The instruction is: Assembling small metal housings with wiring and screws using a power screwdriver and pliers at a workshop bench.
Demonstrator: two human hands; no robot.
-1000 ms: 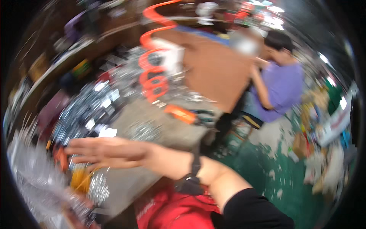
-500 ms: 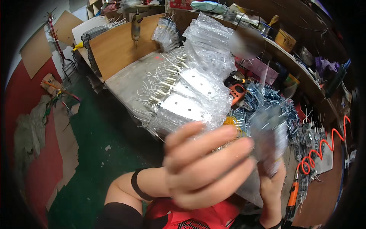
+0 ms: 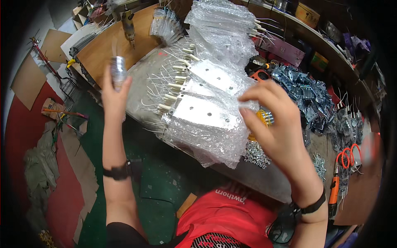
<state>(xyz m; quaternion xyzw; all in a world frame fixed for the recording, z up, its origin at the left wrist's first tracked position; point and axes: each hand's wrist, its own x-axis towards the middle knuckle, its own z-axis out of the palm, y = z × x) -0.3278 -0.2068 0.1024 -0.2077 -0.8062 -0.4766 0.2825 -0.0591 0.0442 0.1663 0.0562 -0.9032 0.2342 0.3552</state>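
My left hand (image 3: 115, 97) is raised at the left, beyond the table's left edge. Its fingers are closed around a small silvery, roll-like object (image 3: 118, 73), blurred by motion, with a pale strip rising from its top. My right hand (image 3: 277, 111) is over the right side of the table, thumb and fingers curved and apart with nothing between them. Left of it lies a stack of white flat plates (image 3: 198, 109) with pale wire leads, partly covered in clear bubble wrap (image 3: 206, 138). More bubble-wrapped pieces (image 3: 223, 31) lie behind them.
Small metal nuts (image 3: 257, 155) lie near the table's front edge. A heap of bluish metal parts (image 3: 308, 91) is at the right, near an orange screwdriver (image 3: 334, 190) on a coiled red cord. Another power screwdriver (image 3: 127, 27) hangs at the back left beside a wooden board (image 3: 101, 47).
My left hand has swung from the front middle out to the left and now holds the silvery object. My right hand, which held a shiny bundle, has moved up and left, emptied.
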